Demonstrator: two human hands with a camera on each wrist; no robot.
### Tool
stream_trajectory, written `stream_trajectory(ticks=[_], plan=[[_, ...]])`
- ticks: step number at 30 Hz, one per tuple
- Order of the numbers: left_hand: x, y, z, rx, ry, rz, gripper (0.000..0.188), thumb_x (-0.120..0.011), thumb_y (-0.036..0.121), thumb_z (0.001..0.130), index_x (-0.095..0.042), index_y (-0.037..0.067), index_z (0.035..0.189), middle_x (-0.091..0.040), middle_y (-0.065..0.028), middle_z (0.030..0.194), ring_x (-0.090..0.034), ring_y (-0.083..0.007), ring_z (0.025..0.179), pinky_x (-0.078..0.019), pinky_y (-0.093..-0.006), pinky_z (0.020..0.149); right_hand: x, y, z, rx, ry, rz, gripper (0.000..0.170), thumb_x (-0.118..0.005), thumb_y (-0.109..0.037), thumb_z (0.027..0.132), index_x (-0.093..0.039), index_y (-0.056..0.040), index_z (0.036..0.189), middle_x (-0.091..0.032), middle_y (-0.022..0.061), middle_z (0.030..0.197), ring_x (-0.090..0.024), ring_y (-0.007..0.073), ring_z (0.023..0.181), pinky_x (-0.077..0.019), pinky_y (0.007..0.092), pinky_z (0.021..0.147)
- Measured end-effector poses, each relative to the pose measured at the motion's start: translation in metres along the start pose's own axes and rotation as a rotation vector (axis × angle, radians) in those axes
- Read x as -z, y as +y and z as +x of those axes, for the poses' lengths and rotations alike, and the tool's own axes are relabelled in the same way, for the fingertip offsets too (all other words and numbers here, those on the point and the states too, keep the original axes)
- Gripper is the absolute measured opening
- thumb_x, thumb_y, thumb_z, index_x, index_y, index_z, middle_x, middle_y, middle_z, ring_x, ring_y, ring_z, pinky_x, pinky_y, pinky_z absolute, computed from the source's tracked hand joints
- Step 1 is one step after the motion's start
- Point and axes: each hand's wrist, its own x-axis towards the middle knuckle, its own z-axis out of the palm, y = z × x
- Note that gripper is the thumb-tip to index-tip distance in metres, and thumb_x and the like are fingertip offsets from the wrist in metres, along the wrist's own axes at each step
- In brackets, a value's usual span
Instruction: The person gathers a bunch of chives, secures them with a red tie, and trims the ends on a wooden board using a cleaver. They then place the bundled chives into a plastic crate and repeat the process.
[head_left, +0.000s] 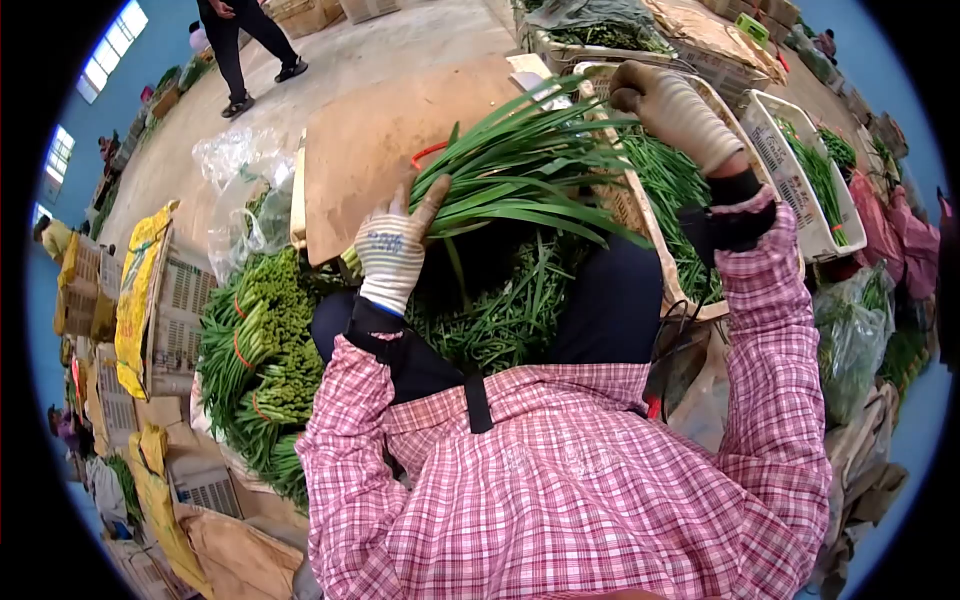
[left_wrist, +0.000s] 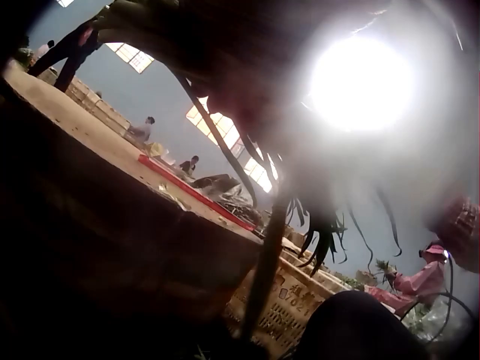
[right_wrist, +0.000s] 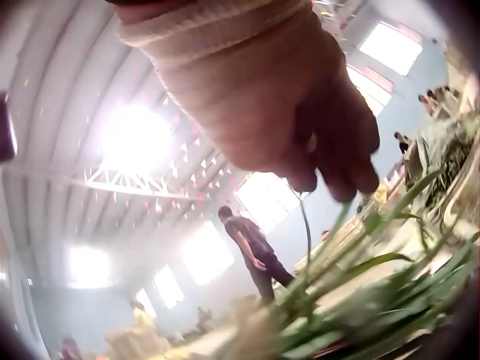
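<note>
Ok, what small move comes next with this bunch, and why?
Probably bring the right hand in to gather the green bunch: its leaves fan out loosely, while the left hand already holds the other end.

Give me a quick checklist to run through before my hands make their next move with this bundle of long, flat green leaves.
1. Left hand, in a whitish knitted glove, grips the bundle of long, flat green leaves: ok.
2. Fingers of the right hand, in a whitish, brown-stained glove, free of leaves: cannot tell; they are bent close to some.
3. Leaf tips gathered together: not ok, they fan out.
4. Flat brown board has bare surface showing: ok.
5. Cream plastic crate beside the right knee unfilled: not ok, greens lie in it.
</note>
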Motion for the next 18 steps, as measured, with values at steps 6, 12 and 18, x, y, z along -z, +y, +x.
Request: stream_trajectory(ticks=[6,12,18], plan=[[-0.004,0.01,0.007,-0.031,-0.108,-0.019,0.078,-0.072,0.012,0.07,-0.043,0.038,0.138,-0.057,-0.0124,0.124,-0.064,-0.0334,0.089,-0.0531,-0.0414,0.072,-0.018,-0.029,-0.017,-0.019,-0.03,1.413,0.034,-0.056,-0.032,0.095,-0.06,0.0007,0.105,-0.067,0.0131,0.099,-0.066,0.0243,0.1,-0.056,0.0353,0.084],[-0.01,0.021,0.016,-0.098,-0.159,0.035,0.063,-0.052,0.005,0.083,-0.044,0.039,0.135,-0.054,-0.012,0.129,-0.064,-0.0315,0.087,-0.0542,-0.0406,0.072,-0.009,-0.043,-0.011,-0.247,-0.228,0.848,0.02,-0.052,-0.02,0.094,-0.062,-0.0027,0.098,-0.068,0.0064,0.087,-0.063,0.0079,0.064,-0.043,0.0224,0.048],[-0.011,0.032,0.027,-0.186,-0.305,0.13,0.057,-0.049,0.013,0.091,-0.036,0.038,0.141,-0.053,-0.0142,0.128,-0.065,-0.0293,0.089,-0.0529,-0.0409,0.073,-0.033,-0.049,0.005,0.016,-0.221,-0.137,0.023,-0.055,-0.02,0.087,-0.063,-0.0009,0.097,-0.065,0.0195,0.079,-0.064,0.0359,0.072,-0.0519,0.0435,0.066]])
